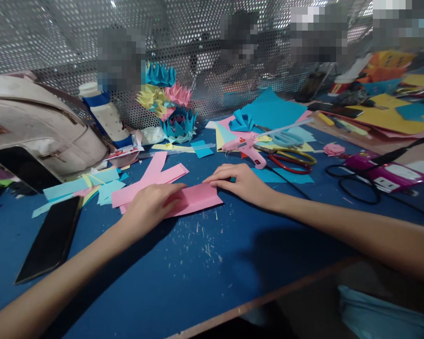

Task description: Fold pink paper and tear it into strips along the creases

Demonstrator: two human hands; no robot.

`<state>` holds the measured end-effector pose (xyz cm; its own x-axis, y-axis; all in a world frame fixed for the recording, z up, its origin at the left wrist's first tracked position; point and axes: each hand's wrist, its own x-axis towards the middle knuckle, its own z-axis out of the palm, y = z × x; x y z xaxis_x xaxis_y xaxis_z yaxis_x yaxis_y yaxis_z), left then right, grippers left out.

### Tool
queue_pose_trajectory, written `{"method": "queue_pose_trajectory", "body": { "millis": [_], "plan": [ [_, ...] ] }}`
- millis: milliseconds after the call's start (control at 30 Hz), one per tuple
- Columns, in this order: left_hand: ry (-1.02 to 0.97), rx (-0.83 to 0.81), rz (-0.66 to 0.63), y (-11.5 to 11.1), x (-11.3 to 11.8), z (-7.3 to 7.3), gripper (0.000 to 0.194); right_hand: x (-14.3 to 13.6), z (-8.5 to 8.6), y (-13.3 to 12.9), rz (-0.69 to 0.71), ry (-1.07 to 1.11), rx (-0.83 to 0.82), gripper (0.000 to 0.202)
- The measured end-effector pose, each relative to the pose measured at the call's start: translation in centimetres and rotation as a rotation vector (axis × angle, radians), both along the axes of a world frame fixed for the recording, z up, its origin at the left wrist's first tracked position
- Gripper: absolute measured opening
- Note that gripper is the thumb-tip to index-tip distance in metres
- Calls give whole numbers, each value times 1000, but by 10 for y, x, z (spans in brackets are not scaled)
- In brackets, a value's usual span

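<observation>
A creased strip of pink paper [199,198] lies on the blue table between my hands. My left hand [151,202] grips its left end, fingers curled over the sheet and thumb on its near side. At the far right corner of the strip, my right hand [245,186] pinches the edge between thumb and fingers. More pink paper strips [155,172] are spread just beyond my left hand, some overlapping. Behind my right hand lies a pink glue gun [245,145] with a clear glue stick in its back.
Two dark phones [51,240] [24,169], paper scraps [109,190] and a pale backpack [31,122] occupy the left. Folded paper flowers [178,123] and a bottle [108,113] stand behind. Scissors [291,157], blue sheets [275,108] and a purple power strip [381,172] with cables lie right.
</observation>
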<state>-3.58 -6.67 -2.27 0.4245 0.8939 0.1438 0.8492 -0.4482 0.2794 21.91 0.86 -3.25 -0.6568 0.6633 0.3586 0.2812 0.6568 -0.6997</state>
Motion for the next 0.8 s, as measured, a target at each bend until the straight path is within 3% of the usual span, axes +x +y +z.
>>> {"method": "queue_pose_trajectory", "body": {
  "millis": [367, 633, 800],
  "plan": [
    [-248, -129, 74, 8, -9, 5, 26, 1, 2, 0, 12, 2, -18, 21],
    [-123, -58, 86, 6, -9, 1, 26, 1, 1, 1, -9, -65, 79, 21],
    [-53, -10, 74, 3, -5, 4, 25, 0, 2, -1, -14, -101, 29, 14]
  ]
}}
